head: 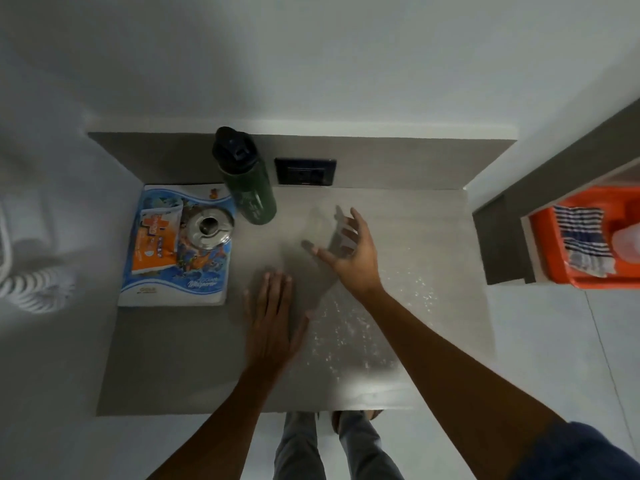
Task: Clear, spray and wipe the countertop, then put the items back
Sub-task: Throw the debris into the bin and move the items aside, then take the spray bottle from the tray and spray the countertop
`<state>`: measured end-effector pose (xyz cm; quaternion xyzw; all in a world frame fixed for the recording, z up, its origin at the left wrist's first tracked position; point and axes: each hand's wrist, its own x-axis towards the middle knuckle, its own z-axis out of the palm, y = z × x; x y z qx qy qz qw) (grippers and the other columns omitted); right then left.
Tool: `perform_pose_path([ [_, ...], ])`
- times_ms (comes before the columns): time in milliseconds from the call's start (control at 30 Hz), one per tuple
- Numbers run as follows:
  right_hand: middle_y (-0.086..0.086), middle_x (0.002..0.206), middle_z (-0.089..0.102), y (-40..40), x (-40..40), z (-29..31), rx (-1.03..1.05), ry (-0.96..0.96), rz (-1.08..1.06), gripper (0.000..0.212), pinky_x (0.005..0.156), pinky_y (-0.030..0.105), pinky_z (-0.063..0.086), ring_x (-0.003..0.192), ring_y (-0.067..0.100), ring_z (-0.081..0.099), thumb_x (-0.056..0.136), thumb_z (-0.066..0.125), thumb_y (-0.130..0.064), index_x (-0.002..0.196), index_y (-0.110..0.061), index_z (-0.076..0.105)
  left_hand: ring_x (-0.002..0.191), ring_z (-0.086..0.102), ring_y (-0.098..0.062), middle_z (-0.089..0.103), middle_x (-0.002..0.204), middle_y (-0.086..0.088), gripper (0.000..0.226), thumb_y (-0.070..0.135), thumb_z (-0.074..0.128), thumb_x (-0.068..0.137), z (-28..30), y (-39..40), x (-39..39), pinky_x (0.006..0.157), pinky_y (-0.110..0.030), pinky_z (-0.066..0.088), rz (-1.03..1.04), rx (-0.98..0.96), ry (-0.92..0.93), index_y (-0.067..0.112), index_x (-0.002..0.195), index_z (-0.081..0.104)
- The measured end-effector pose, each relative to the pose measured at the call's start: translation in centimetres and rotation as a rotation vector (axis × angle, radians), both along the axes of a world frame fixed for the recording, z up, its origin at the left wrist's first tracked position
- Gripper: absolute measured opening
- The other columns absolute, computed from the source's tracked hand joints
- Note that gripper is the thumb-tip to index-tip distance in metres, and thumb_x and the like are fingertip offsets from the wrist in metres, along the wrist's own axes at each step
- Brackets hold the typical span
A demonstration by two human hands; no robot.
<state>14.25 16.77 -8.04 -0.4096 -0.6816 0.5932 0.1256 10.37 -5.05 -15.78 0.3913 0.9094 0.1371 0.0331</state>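
Note:
A grey countertop point(173, 358) fills the middle of the head view, with spray droplets glinting on its right half. My left hand point(272, 317) lies flat on the surface, palm down, holding nothing. My right hand point(349, 252) hovers just above the counter with its fingers spread and nothing in it. At the back left a dark green bottle point(251, 178) stands upright. Beside it lies a blue picture book point(180, 247) with an orange packet point(156, 240) and a small steel bowl point(209, 228) on top.
A black wall socket point(305, 171) sits behind the counter. On a lower shelf to the right an orange tray point(550, 268) holds a blue-striped cloth point(581, 244) and a pale bottle point(627, 242). A white coiled cord point(31, 289) hangs at the left.

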Motion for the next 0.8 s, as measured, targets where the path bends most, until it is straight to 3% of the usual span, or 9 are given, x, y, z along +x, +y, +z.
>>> perform_pose_path([
  [100, -0.001, 0.172, 0.042, 2.7, 4.1, 0.6, -0.024, 0.033, -0.085, 0.142, 0.119, 0.063, 0.051, 0.155, 0.029, 0.048, 0.056, 0.095, -0.075, 0.172, -0.031, 0.025, 0.173, 0.012, -0.032, 0.016, 0.185, -0.01, 0.083, 0.069, 0.034, 0.107, 0.8, 3.5, 2.0, 0.138, -0.064, 0.003, -0.035, -0.023, -0.008, 0.019, 0.173, 0.028],
  [233, -0.003, 0.17, 0.043, 6.6, 10.2, 0.8, -0.024, 0.051, -0.194, 0.155, 0.121, 0.06, 0.051, 0.153, 0.026, 0.051, 0.044, 0.091, -0.09, 0.172, -0.031, 0.027, 0.17, 0.023, -0.034, 0.026, 0.182, -0.012, 0.079, 0.065, 0.041, 0.109, 1.1, 8.5, 5.3, 0.135, -0.068, 0.021, -0.17, 0.031, 0.052, 0.014, 0.17, 0.038],
  [367, -0.001, 0.17, 0.044, 10.7, 16.7, 0.9, 0.06, 0.011, -0.279, 0.138, 0.122, 0.057, 0.051, 0.153, 0.024, 0.05, 0.059, 0.094, -0.074, 0.171, -0.026, 0.028, 0.17, 0.027, -0.031, 0.029, 0.182, -0.009, 0.081, 0.07, 0.024, 0.112, 1.4, 14.7, 9.2, 0.134, -0.063, 0.029, -0.244, 0.014, -0.004, 0.015, 0.17, 0.037],
  [467, -0.004, 0.167, 0.047, 13.5, 21.5, 0.5, 0.113, -0.014, -0.365, 0.122, 0.117, 0.048, 0.056, 0.146, 0.017, 0.055, 0.073, 0.097, -0.056, 0.171, -0.028, 0.03, 0.172, 0.021, -0.028, 0.024, 0.184, -0.007, 0.079, 0.068, 0.025, 0.112, 1.0, 18.6, 12.3, 0.136, -0.057, 0.025, -0.336, 0.041, -0.048, 0.018, 0.172, 0.031],
  [633, -0.001, 0.165, 0.05, 17.7, 28.4, -0.3, 0.199, -0.028, -0.488, 0.114, 0.11, 0.037, 0.059, 0.143, 0.018, 0.058, 0.079, 0.098, -0.048, 0.169, -0.028, 0.031, 0.174, 0.008, -0.025, 0.014, 0.186, -0.003, 0.082, 0.071, 0.026, 0.11, 0.4, 24.3, 16.4, 0.139, -0.055, 0.019, -0.401, 0.041, -0.047, 0.021, 0.175, 0.02],
  [800, -0.009, 0.163, 0.046, 21.6, 33.5, -0.8, 0.242, -0.019, -0.58, 0.112, 0.109, 0.033, 0.057, 0.141, 0.011, 0.055, 0.081, 0.098, -0.047, 0.169, -0.029, 0.032, 0.174, 0.007, -0.026, 0.011, 0.186, -0.004, 0.081, 0.071, 0.022, 0.111, 0.0, 28.4, 19.1, 0.14, -0.055, 0.018, -0.424, 0.044, -0.054, 0.021, 0.175, 0.02],
])
